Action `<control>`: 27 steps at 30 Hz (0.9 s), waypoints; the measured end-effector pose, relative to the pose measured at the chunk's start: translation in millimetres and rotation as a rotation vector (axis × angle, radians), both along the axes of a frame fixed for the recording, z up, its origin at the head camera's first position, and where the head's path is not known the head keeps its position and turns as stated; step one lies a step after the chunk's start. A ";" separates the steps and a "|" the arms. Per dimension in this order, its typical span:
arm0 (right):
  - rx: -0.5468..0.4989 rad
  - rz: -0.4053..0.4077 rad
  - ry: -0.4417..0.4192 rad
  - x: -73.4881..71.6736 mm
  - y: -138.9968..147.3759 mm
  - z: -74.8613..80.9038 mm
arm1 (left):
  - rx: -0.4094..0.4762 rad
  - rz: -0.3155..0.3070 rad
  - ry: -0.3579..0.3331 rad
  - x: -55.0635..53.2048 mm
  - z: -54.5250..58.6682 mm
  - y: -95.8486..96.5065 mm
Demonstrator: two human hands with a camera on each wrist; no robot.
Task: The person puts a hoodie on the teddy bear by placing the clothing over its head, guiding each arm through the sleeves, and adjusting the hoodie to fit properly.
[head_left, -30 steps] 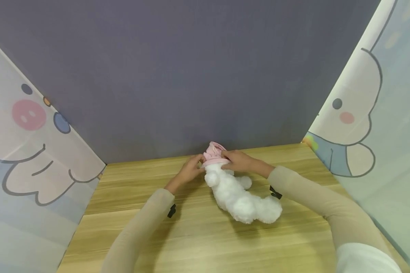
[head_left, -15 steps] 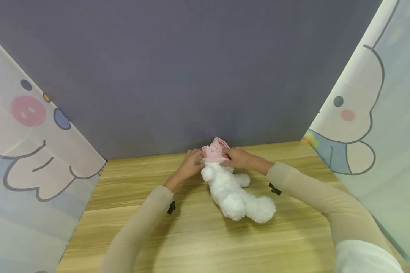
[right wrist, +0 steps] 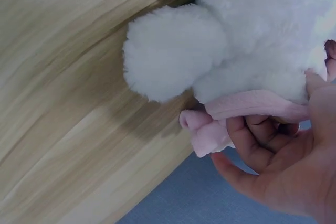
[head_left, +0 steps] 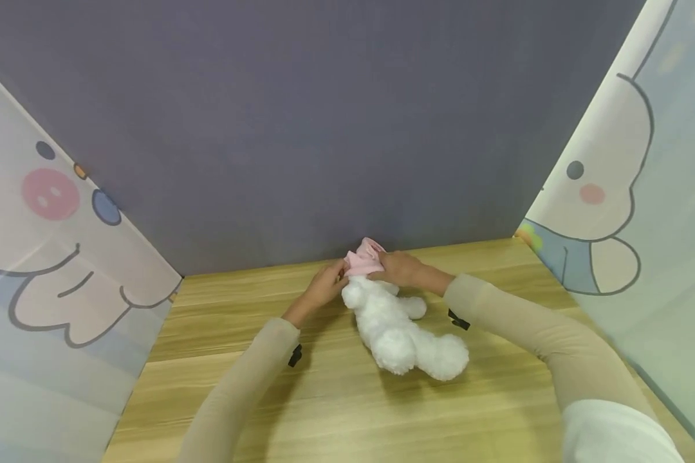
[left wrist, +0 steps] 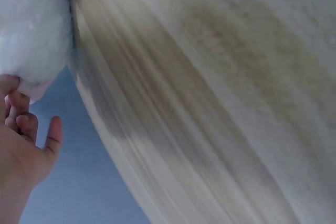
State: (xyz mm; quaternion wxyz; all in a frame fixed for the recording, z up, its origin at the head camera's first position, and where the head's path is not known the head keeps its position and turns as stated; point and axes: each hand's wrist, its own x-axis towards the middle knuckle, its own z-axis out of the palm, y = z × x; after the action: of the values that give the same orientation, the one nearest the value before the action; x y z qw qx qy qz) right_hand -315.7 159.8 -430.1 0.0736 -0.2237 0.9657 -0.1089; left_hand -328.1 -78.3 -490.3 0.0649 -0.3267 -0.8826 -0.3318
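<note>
Swung white plush toy [head_left: 385,321] slightly left, pinching pink cloth [head_left: 363,262] in curled left hand [head_left: 325,284] and right hand [head_left: 402,268], likely light, squashy, best held by hem [right wrist: 252,103]

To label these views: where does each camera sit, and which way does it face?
Head: worn on head, facing forward and down at white plush toy; left hand, right hand and sleeves show.
Left wrist: worn there, facing tabletop and toy; left hand shows.
Right wrist: worn there, facing toy; mainly right hand shows.
Head and right wrist share the pink cloth.
</note>
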 end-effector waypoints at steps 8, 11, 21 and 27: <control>0.003 0.025 -0.033 -3.4 0.6 5.5 | 0.000 0.036 -0.083 -4.1 16.3 6.1; 0.004 0.034 -0.085 -4.4 1.0 5.6 | -0.070 0.086 -0.089 -4.9 18.6 13.8; 0.064 -0.048 -0.048 -3.5 -12.5 4.0 | -0.329 0.154 0.167 0.4 22.4 14.5; 0.127 -0.154 -0.025 -7.4 -14.9 3.7 | -0.353 0.042 0.181 14.3 26.7 1.1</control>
State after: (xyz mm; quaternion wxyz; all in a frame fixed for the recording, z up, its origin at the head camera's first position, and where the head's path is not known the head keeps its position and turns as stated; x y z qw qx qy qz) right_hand -323.1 144.9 -426.4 0.0910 -0.1423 0.9840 -0.0558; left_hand -313.8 -77.2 -463.7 0.0924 -0.3432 -0.9242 -0.1398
